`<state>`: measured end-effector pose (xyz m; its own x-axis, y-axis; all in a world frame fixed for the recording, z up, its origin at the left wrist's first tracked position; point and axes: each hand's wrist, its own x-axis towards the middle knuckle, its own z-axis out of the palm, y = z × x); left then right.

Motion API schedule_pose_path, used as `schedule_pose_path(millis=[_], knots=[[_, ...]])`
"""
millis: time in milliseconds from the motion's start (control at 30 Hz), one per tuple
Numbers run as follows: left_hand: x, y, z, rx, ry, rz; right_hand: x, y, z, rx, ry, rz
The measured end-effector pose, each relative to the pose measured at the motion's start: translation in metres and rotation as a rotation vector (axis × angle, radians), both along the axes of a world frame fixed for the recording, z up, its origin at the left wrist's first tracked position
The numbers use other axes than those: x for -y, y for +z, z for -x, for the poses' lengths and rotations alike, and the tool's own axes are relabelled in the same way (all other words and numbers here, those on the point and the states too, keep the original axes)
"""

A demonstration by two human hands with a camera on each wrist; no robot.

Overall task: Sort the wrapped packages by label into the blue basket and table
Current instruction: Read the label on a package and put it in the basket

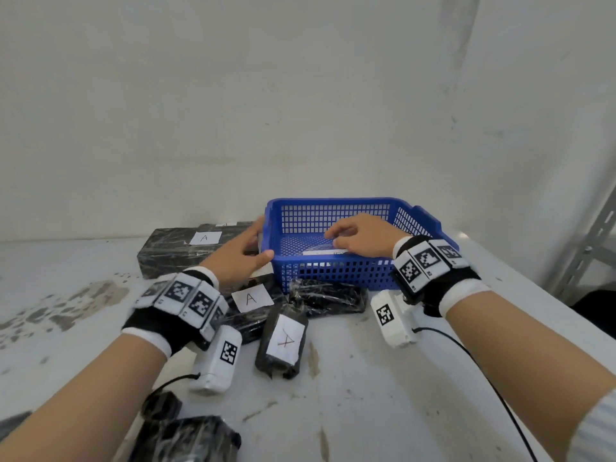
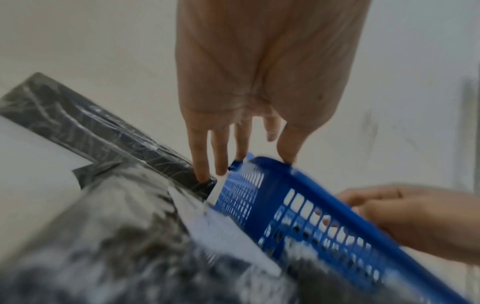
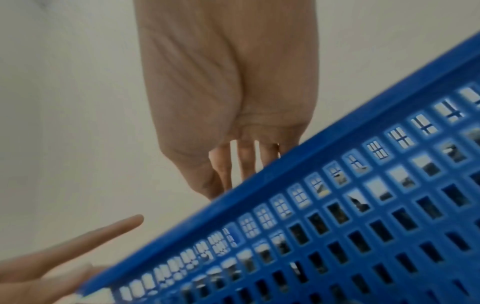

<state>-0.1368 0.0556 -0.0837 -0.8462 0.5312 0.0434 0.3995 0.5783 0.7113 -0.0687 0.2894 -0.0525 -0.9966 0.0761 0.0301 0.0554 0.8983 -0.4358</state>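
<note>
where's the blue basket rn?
In the head view the blue basket sits centre, far side of the table, between both hands, with black wrapped packages against its near wall and left side.

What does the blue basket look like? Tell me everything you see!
The blue basket is a rectangular plastic tray with grid-holed walls, a mesh floor and a solid rim. It sits upright on the white table, beside black wrapped packages. The left hand touches its left rim; the right hand reaches inside, onto a package there.
</note>
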Motion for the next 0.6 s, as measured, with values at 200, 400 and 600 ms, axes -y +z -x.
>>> schedule_pose_path(millis=[200,400,600], knots=[[0.051,0.019,-0.014,0.092,0.237,-0.223,0.047,0.005,-0.046,-0.214,0.083,0.192],[0.104,0.018,-0.042,0.096,0.318,-0.23,0.13,-0.005,-0.093,0.049,0.408,0.172],[0.131,0.023,-0.059,0.104,0.322,-0.286,0.194,-0.011,-0.141,0.444,0.734,0.07]])
